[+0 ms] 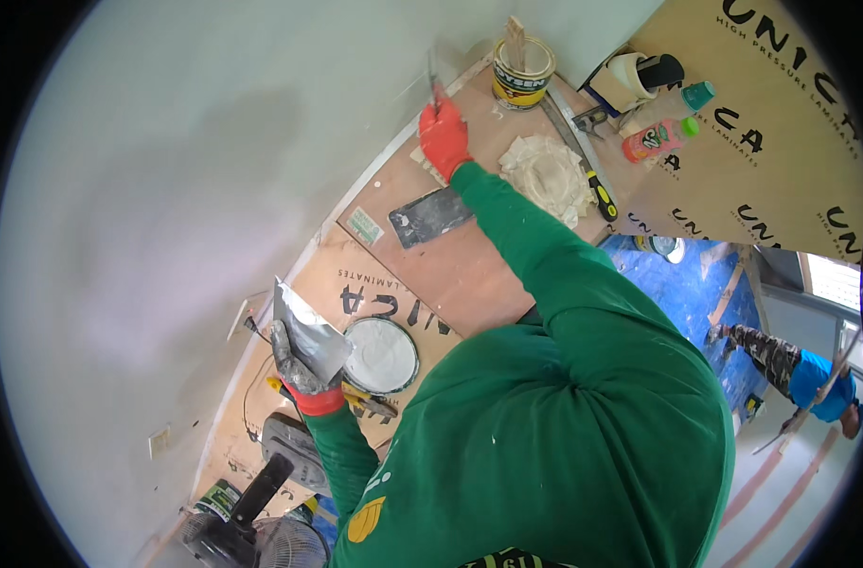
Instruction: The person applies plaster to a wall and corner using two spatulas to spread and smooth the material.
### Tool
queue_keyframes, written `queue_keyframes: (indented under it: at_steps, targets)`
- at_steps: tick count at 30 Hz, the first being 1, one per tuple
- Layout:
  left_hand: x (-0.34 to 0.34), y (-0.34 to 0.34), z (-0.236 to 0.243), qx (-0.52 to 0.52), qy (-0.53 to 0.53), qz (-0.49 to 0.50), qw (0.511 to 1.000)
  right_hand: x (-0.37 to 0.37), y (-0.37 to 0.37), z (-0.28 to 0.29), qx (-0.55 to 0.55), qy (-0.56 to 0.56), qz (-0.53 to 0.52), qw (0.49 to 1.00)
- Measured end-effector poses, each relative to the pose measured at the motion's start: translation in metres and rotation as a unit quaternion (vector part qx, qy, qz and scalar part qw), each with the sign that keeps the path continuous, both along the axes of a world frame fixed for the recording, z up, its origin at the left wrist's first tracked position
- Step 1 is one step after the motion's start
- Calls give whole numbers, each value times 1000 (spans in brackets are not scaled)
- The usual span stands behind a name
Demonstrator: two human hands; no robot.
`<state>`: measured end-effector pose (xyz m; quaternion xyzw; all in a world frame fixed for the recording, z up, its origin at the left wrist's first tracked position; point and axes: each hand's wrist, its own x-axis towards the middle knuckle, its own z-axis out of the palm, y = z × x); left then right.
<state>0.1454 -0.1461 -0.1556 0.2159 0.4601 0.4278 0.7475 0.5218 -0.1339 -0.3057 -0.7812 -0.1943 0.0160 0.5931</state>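
Observation:
My right hand (443, 137), in a red glove, is raised beside the pale wall (195, 151). Its fingers are closed on a thin putty knife (433, 68), seen almost edge-on and a little blurred at the wall. Lower left, my left hand (303, 364) wears a red glove smeared grey over the fingers. It grips a flat metal plate (310, 331) that carries white smears. Just right of that plate stands a round tub (384, 391) of white paste. Below my right hand, a dark flat block (431, 218) with white residue lies on the brown board (450, 275).
An open paint can (518, 97) with a wooden stick stands in the corner. Crumpled pale plastic (545, 175), a yellow-black cutter (602, 196) and a pink bottle (654, 140) are to the right. A fan (289, 541) stands lower left. Another person (819, 383) is far right near blue sheeting (720, 284).

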Motion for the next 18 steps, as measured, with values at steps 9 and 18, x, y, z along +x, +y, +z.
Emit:
queue_keyframes:
  at_steps: [9,18]
  targets:
    - [-31,-3,-10,16,-40,-7,999,-130,19,-2,70,44,83,993]
    - [-30,9,-86,-54,-45,-119,990,-165,-72,99,122,-114,509,844]
